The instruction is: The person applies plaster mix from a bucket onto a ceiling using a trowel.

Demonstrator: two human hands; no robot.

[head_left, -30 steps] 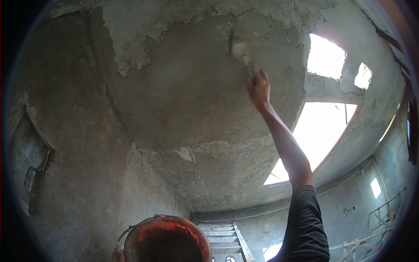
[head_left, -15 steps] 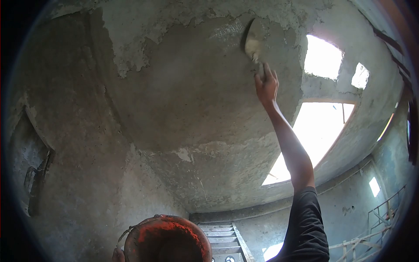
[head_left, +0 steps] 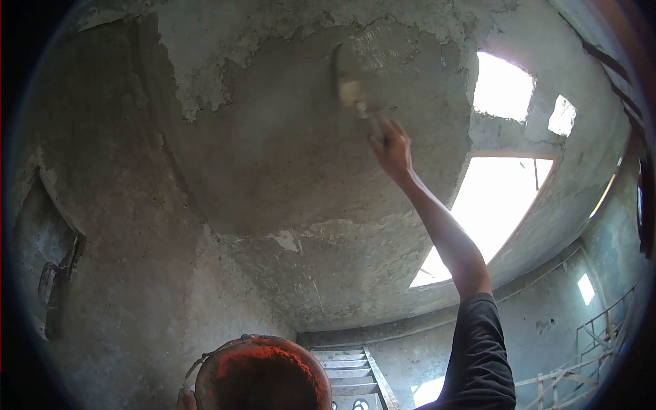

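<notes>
My right hand [head_left: 391,148] is wrapped round the handle of a trowel [head_left: 352,85], its arm stretched up high. The blade lies against or very close to the wet grey plaster [head_left: 294,137] on the wall, and motion blurs it. Paler streaks mark the plaster just right of the blade. Low in the view, a worn orange-red bucket [head_left: 318,365] is tilted with its mouth towards me; its inside is dark. My left hand [head_left: 186,399] shows only a few fingers at the bucket's left rim, closed beside its wire handle.
A ladder [head_left: 372,372] stands below, behind the bucket. Bright window openings [head_left: 504,87] and a larger framed opening [head_left: 488,205] pierce the wall on the right. Metal scaffolding [head_left: 567,379] is at the lower right. A recess [head_left: 44,246] sits in the left wall.
My right hand has swept the trowel left and slightly down across the plaster, exposing streaks where the blade was. The bucket and my left hand have hardly moved.
</notes>
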